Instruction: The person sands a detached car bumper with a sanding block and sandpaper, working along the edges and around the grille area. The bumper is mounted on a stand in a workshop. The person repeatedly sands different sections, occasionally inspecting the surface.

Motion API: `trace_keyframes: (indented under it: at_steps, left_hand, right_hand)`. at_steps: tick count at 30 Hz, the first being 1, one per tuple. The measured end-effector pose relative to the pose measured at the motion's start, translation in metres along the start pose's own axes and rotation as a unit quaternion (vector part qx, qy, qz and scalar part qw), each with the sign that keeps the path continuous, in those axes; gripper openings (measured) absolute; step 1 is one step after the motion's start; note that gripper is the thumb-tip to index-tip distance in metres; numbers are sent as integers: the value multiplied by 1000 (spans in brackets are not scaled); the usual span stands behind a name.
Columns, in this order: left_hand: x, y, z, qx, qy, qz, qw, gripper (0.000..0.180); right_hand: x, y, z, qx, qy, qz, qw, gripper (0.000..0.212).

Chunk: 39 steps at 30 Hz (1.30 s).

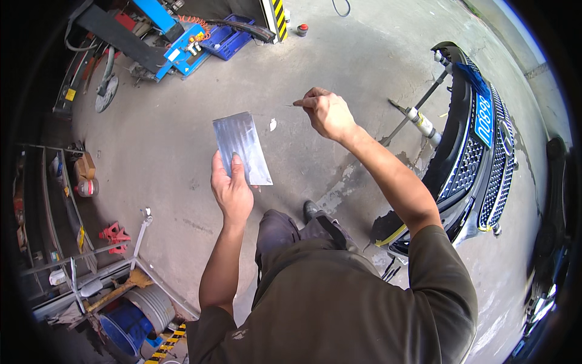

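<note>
My left hand (pixel 233 193) is closed on the lower part of a flat, rectangular silvery metal plate (pixel 245 142), its thumb lying across the face. The plate's surface is streaked and slightly shiny. Out in front and to the right, my right hand (pixel 327 114) is raised with its fingers pinched together. A thin dark tip shows at those fingers, too small to name. The two hands are apart, and the right one does not touch the plate. Beyond the plate's right edge, a small white scrap (pixel 272 124) shows against the floor.
At right, a black car bumper with a grille (pixel 470 161) rests on a stand (pixel 418 118). Far left are a blue machine (pixel 185 51) and blue crate (pixel 227 39). A metal rack (pixel 73 267), red jack stand (pixel 115 236) and bucket (pixel 154 303) stand at near left.
</note>
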<state>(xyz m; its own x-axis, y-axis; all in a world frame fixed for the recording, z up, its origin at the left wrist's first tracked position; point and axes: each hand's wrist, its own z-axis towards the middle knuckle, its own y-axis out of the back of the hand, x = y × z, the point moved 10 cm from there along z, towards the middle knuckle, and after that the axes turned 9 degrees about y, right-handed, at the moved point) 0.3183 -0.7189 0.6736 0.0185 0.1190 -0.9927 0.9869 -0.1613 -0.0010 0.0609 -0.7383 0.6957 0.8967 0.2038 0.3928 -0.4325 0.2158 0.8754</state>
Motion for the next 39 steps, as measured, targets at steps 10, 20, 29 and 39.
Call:
trace_keyframes:
  at_steps: [10,20,29,39]
  left_hand:
    - [44,-105,149,186,135,-145,962,22]
    - [-32,-248,304,573,40,67,816,28]
    - [-51,-436,353,624,274,-144,717,114]
    - [-115,-677,381,664,197,-162,702,106]
  right_hand:
    - [-115,-113,-4,-97,-349,635,683,25]
    - [-197,57,81,-176,-244,214,929,61]
    - [-316,113,99,-265,-304,60,913,49]
    - [-452,206,118,-424,-240,149,861,50]
